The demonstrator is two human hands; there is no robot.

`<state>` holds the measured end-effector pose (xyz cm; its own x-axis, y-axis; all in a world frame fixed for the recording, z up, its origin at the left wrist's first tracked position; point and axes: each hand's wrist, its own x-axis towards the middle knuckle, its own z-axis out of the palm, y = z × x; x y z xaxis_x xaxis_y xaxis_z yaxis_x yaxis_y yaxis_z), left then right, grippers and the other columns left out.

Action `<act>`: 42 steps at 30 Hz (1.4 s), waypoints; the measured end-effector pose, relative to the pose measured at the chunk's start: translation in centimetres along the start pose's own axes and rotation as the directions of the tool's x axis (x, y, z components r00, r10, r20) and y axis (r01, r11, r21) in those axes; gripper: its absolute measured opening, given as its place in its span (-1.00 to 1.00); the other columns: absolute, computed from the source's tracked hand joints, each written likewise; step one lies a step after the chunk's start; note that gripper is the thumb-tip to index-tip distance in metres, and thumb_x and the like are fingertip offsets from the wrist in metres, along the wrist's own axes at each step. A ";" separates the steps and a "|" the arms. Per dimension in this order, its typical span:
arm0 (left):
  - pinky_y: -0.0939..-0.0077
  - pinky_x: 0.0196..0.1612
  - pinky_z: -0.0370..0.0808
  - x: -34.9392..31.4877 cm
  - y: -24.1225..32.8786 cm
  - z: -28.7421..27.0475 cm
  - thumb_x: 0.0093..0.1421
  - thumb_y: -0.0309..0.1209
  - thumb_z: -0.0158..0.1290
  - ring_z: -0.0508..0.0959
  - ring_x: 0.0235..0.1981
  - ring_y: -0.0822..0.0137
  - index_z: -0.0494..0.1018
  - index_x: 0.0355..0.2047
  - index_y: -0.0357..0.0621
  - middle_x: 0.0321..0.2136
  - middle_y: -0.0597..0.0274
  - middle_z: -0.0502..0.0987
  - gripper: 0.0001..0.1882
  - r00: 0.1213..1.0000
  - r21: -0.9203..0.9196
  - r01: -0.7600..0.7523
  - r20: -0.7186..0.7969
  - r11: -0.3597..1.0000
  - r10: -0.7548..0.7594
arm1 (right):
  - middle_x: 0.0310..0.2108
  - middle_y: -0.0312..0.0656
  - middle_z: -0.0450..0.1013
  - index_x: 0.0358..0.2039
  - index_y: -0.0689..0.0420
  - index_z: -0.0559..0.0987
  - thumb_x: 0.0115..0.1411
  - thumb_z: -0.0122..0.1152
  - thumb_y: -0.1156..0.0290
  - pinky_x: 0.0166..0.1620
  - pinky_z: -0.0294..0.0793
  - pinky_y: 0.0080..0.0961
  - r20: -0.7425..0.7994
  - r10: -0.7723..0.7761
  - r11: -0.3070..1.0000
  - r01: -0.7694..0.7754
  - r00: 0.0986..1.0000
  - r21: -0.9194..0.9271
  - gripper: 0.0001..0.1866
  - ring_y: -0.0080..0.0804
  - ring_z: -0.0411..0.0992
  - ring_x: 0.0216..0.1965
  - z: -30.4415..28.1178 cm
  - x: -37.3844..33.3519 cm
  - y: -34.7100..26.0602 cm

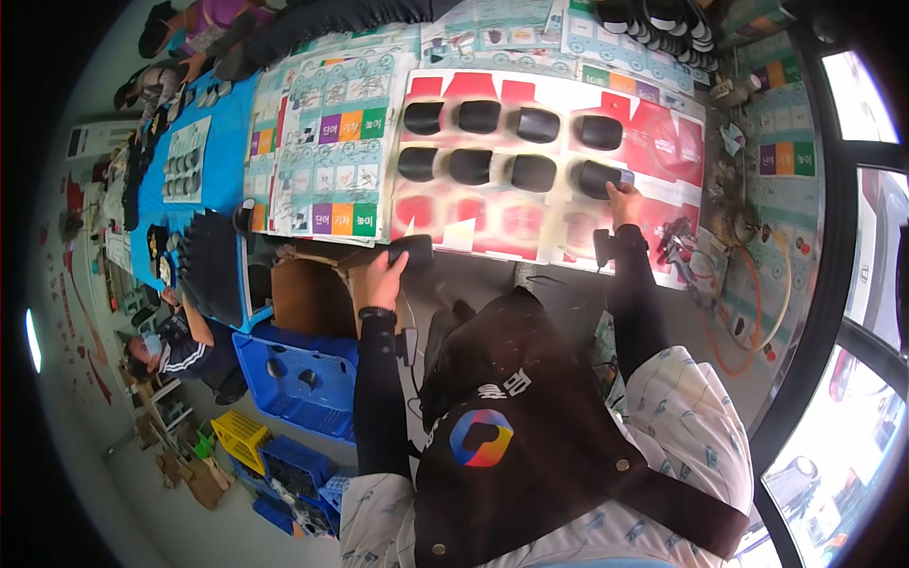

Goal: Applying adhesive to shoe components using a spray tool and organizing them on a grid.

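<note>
On a board with red and white patches lie two rows of black, curved, rounded pieces that look like slipper uppers. My right hand pinches the near edge of the rightmost piece in the nearer row, which is at the board. Off the board's near left corner, my left hand is closed on another black rounded piece. Pale, blurred outlines mark the board around the pieces and along its near side. Right of my right hand, a spray gun rests at the board's edge.
Printed sheets cover the table to the left. Orange and yellow hoses hang at the right. A blue crate stands low at the left, near a co-worker. Stacked dark pieces lie at the far right.
</note>
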<state>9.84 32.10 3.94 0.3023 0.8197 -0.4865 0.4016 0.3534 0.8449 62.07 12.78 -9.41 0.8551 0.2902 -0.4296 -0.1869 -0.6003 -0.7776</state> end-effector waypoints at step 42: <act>0.65 -0.26 0.44 -41.1 -4.2 -32.0 0.48 -0.31 -0.05 0.57 -0.27 0.48 0.52 0.13 -0.23 -0.02 0.17 0.64 -0.66 0.399 -0.275 -0.487 -0.914 0.829 -0.069 | -0.51 -0.10 0.54 -0.18 0.25 0.56 0.13 0.39 0.47 -0.64 0.39 -0.38 0.218 -0.456 0.755 -0.245 -0.863 0.609 -0.73 -0.20 0.49 -0.67 6.4 -64.4 -44.4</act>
<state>-31.91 11.33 27.47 -0.6979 0.7145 -0.0492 -0.0520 0.0179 0.9985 12.18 25.51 49.83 -0.7579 0.1864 0.6252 -0.6450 -0.0705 -0.7609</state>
